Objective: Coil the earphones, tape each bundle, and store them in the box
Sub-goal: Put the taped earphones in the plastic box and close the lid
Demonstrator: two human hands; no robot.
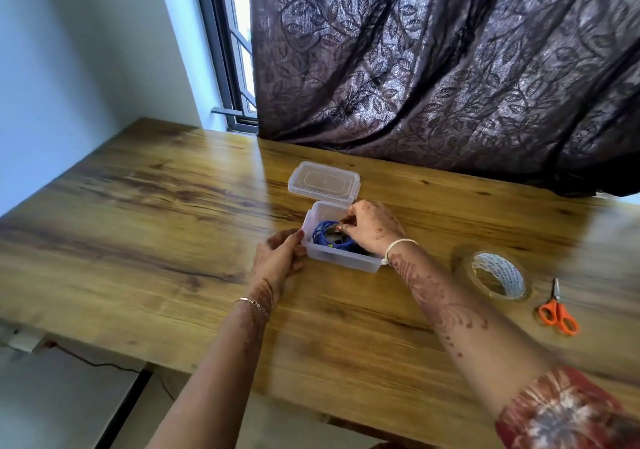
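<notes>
Wood-grain table [138, 223] runs under a window [239, 32] and a dark leaf-patterned curtain [450, 67], and the work sits near its middle. At the centre of it, the right hand [372, 228] reaches into the clear plastic box [341, 262]. Its grip is narrow, with fingertips [341, 227] pinched together on the top of the blue coil [325, 237] of earphone cable, which lies inside the box. A dark bundle [358, 250] seems to lie under that wrist, though blur hides its detail, and I cannot tell whether tape binds either bundle. The left hand [280, 254] steadies the box from its left end, its grip curled round the near corner. Just behind the box lies its lid [323, 181], flat and off. Well to the right sit a roll of tape [498, 275] and, beside it, orange-handled scissors [557, 313].

The coil looks light and soft, and springy enough to loosen if let go carelessly. The sensible hold is across several loops at once, or at a taped band, not by a single strand or an earbud. The box looks light and smooth and would likely skid without the bracing hand.
</notes>
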